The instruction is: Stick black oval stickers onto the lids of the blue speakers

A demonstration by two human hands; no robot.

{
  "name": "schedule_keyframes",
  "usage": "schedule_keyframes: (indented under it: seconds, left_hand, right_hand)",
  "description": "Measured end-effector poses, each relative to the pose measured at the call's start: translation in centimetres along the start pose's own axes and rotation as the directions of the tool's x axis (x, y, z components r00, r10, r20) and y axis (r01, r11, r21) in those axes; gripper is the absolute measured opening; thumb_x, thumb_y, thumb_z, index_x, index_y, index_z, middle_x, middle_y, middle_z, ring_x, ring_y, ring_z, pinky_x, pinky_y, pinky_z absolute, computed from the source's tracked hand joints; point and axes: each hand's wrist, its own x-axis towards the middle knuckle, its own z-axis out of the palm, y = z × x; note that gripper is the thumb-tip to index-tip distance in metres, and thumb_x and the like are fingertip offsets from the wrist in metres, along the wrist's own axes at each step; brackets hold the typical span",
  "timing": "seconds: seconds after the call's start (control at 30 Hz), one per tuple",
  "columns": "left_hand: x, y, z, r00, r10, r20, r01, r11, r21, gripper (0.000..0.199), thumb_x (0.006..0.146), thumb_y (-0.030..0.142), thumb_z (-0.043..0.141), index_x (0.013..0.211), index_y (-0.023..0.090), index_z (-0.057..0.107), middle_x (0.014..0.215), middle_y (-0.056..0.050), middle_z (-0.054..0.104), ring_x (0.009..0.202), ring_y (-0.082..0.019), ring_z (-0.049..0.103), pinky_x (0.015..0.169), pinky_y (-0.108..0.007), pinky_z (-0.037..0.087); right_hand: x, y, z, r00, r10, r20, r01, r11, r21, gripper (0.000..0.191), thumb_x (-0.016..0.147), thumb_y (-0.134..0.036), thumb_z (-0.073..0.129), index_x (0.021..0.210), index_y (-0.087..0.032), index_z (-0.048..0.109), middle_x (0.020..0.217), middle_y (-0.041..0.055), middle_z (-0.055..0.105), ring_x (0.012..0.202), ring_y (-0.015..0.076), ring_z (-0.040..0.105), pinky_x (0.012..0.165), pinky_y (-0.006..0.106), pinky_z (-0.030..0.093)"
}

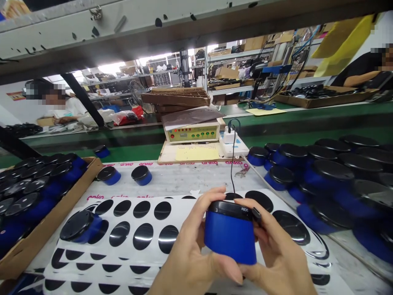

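Both my hands hold one blue speaker [230,235] with a black top, low in the middle of the view. My left hand [190,254] wraps its left side, thumb across the lower front. My right hand [276,254] grips its right side near a black plug [256,213]. A thin black cable [233,164] runs up from the speaker to a white adapter [229,135]. Under my hands lie white sheets of round black stickers [141,231].
A cardboard box [46,221] of blue speakers sits left; one speaker [80,226] lies on its side on the sheets, two more [141,175] stand behind. A heap of speakers [322,176] fills the right. A beige tester box [193,132] stands behind. People sit beyond the green conveyor [307,123].
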Motion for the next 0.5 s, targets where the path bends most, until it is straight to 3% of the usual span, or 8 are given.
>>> schedule_keyframes:
  seconds: [0.2, 0.33, 0.43, 0.5]
  left_hand:
    - [-0.51, 0.75, 0.33, 0.999, -0.021, -0.042, 0.024, 0.998, 0.064, 0.076, 0.052, 0.063, 0.076, 0.118, 0.032, 0.056, 0.13, -0.005, 0.046, 0.115, -0.032, 0.051, 0.091, -0.035, 0.05]
    - [-0.59, 0.2, 0.18, 1.0, -0.003, -0.03, 0.005, 0.999, 0.051, 0.075, 0.054, 0.061, 0.077, 0.121, 0.033, 0.056, 0.139, -0.005, 0.039, 0.121, -0.033, 0.046, 0.095, -0.037, 0.047]
    - [-0.42, -0.09, -0.18, 0.999, 0.007, 0.035, -0.003, 0.994, -0.11, 0.076, 0.063, 0.066, 0.068, 0.129, 0.032, 0.05, 0.147, -0.008, 0.032, 0.123, -0.035, 0.045, 0.094, -0.039, 0.047]
    - [-0.32, -0.14, -0.45, 0.995, -0.075, 0.07, 0.091, 0.956, -0.279, 0.078, 0.071, 0.074, 0.054, 0.135, 0.031, 0.044, 0.146, -0.01, 0.035, 0.121, -0.034, 0.048, 0.093, -0.042, 0.047]
  right_hand:
    - [-0.17, 0.46, -0.07, 0.998, -0.034, 0.05, 0.031, 0.998, 0.052, 0.062, 0.069, -0.065, 0.068, 0.122, -0.034, 0.057, 0.118, 0.0037, 0.059, 0.095, 0.0219, 0.062, 0.076, 0.023, 0.054]
    - [0.04, 0.66, -0.32, 0.995, -0.062, 0.075, 0.059, 0.998, 0.037, 0.06, 0.07, -0.061, 0.07, 0.122, -0.036, 0.056, 0.117, 0.0029, 0.059, 0.094, 0.0215, 0.063, 0.075, 0.023, 0.054]
    - [0.37, 0.8, -0.56, 0.991, -0.093, 0.094, 0.095, 0.995, -0.017, 0.061, 0.07, -0.056, 0.073, 0.122, -0.031, 0.057, 0.115, 0.0057, 0.06, 0.092, 0.0215, 0.062, 0.074, 0.023, 0.054]
    - [0.7, 0.78, -0.72, 0.986, -0.109, 0.123, 0.114, 0.993, -0.035, 0.064, 0.07, -0.057, 0.073, 0.124, -0.028, 0.057, 0.116, 0.008, 0.06, 0.098, 0.0235, 0.061, 0.075, 0.023, 0.054]
